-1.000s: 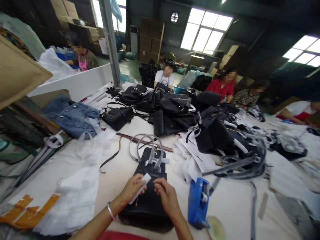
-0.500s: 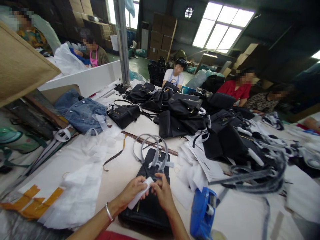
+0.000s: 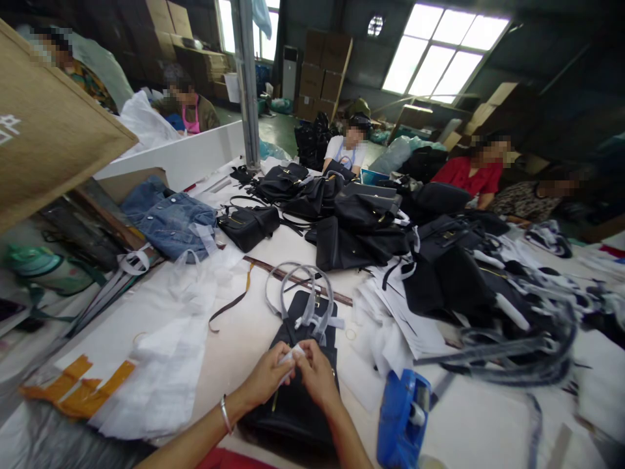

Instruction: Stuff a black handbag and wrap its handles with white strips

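From where I stand, the person at the near edge of the table (image 3: 234, 345) has both hands brought together over a black bag (image 3: 297, 417), which lies flat on the pale tabletop with its wrapped grey handles (image 3: 307, 319) pointing away from the body. The left hand (image 3: 268, 372), a silver bracelet (image 3: 225, 415) on its wrist, grips a small white slip (image 3: 291, 355) between thumb and fingers; the right hand (image 3: 316, 374) pinches the slip's upper end, its fingers bent and the tips close against the left ones. The slip is held above the middle of the bag, mostly covered by the fingers, so I can't make out whether it is folded. Just to the right of the bag stands a blue tape dispenser (image 3: 398, 417), and beyond that a bundle of wrapped straps (image 3: 512, 365) trails across the table. White sheets (image 3: 390, 306) lie fanned out near the bag's far right side. Over on the left I see thin white wrapping (image 3: 161, 378) beside strips of orange tape (image 3: 73, 387), with a blue denim garment (image 3: 170, 218) farther back. A heap of black bags (image 3: 361, 208) fills the far part of the table, and behind it sit a co-worker in a white top (image 3: 334, 150) and another in red (image 3: 459, 176)
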Tool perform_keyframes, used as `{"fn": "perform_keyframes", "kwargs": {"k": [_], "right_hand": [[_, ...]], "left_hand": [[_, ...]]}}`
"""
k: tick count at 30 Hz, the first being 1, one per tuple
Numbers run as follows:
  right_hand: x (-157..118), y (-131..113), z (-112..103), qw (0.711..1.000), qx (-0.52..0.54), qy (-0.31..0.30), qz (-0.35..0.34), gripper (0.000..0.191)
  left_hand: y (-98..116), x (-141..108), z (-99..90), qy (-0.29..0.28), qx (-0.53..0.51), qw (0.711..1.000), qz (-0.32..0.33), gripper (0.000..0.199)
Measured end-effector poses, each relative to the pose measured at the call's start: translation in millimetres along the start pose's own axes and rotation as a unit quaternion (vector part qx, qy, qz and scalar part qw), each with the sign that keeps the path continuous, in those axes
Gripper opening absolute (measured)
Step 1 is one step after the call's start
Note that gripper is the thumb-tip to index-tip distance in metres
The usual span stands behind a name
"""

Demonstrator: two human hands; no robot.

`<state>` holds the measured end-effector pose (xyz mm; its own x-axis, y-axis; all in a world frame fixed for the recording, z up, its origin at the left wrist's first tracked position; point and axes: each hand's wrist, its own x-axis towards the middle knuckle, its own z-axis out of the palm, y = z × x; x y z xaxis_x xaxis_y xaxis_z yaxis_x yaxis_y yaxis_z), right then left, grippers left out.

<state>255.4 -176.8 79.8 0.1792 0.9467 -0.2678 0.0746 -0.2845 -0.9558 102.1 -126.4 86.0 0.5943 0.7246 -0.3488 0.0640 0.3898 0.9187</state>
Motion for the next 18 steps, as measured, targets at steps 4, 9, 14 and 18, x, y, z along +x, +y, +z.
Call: {"fn": "perform_keyframes", "kwargs": {"k": [4,9,14,18], "right_hand": [[10.4,-2.3,2.3,0.998,-0.060,-0.003,-0.002,0.023],[9.6,4.4,15.8,0.999,0.011,0.044,0.029,0.033],[-18.6,15.5,53.1,0.982,0.134,0.130,0.039,0.049],[-36.0,20.9,78.8,0.988,0.116,0.095,0.022,0.041]], "left_hand": [[-3.5,-4.6,-1.4,-0.008,0.007,1.000,-0.021,0.035],[6.6,-28.5,-22.5,-0.072,-0.075,0.991,-0.087,0.045],[15.0,-43.9,-27.4,-0.044,-0.140,0.985,-0.085,0.043],[15.6,-47.8,-24.1,-0.025,-0.165,0.984,-0.063,0.041]]}}
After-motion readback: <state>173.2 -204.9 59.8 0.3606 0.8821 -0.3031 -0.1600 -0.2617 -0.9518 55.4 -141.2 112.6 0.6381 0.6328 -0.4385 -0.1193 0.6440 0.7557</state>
